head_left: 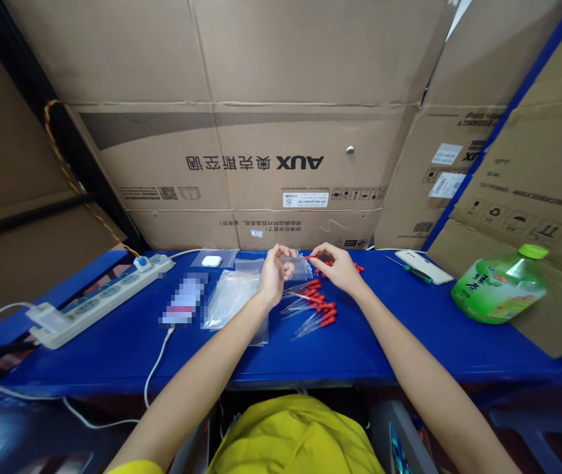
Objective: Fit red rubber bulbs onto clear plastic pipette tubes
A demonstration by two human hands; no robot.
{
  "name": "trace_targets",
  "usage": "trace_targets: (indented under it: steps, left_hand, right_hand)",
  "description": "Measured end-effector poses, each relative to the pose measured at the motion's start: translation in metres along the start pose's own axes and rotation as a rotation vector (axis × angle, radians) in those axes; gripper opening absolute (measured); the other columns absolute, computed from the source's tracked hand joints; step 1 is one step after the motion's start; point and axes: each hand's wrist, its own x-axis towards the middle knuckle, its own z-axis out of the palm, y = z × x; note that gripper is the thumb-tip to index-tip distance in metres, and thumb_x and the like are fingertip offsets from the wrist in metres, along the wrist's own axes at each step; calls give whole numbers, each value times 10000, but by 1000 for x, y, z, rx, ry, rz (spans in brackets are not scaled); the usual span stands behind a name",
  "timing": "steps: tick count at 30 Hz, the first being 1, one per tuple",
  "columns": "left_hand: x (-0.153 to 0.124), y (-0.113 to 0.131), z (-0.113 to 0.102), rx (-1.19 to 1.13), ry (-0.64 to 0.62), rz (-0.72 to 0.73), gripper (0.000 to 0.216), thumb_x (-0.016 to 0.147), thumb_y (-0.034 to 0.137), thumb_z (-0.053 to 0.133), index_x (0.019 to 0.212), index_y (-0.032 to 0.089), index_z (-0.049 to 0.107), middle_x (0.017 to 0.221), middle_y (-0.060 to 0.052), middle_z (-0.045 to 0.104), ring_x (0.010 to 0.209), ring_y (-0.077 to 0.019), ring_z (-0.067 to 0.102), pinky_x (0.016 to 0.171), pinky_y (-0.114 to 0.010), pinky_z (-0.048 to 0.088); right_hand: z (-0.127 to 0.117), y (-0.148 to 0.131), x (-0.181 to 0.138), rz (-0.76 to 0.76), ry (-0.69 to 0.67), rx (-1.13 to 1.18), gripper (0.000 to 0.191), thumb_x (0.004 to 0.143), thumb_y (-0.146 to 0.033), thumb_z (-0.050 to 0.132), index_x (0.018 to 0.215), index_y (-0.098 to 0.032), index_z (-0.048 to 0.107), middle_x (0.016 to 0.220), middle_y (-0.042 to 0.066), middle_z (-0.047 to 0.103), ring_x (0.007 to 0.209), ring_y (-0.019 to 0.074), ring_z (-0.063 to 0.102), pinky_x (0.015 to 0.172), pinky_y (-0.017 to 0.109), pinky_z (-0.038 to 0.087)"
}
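Pinches a red cap (312,257) at frame centre in the right hand (338,268), roughly crosswise toward the half-curled left hand (273,275); cannot tell of any grip in the latter. Has red-capped droppers (314,299) just below, tips leftward, and open worktop (423,319) right of centre.

Head view, forward-down, seemingly fairly close

Creased bright-yellow top (295,438), short matching sleeve (137,467), bare forearms (224,349), bare fingers (330,249)
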Motion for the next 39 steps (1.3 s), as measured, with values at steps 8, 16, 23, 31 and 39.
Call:
trace_targets:
  steps: [8,16,23,31,39]
  left_hand:
    - [13,4,-30,1100,195,172,138,916,258,570,797,224,631,822,-22,699,764,-193,590,720,-272,383]
    - [8,1,-27,1173,-192,290,355,1014,379,521,740,221,683,706,-32,668,681,-206,566,694,-267,351]
    - [13,2,-27,1068,-269,367,298,997,301,559,745,202,683,701,-15,652,672,-176,546,692,-242,355]
    - [15,4,-31,1029,-243,328,208,913,344,695,768,199,728,696,-19,673,645,-175,526,656,-249,326]
    - [11,10,-29,1052,-359,378,209,903,304,687,718,225,742,763,-77,704,723,-220,579,717,-272,364]
  right_hand:
    - [-22,16,1,87,-191,-87,200,855,-370,712,956,-199,738,936,50,772,772,184,692,722,312,550]
    - [-16,18,3,37,-29,-20,241,835,-403,747,942,-188,728,937,68,790,854,215,733,813,350,563]
    - [-17,18,3,109,-1,34,297,802,-395,785,1006,-182,750,944,82,807,888,237,763,845,367,582]
    - [-22,16,1,103,-26,-4,311,831,-445,753,985,-177,790,898,73,810,792,232,748,784,362,581]
    - [-24,21,1,117,-51,36,338,786,-501,793,877,-175,787,792,64,796,694,222,727,690,342,567]
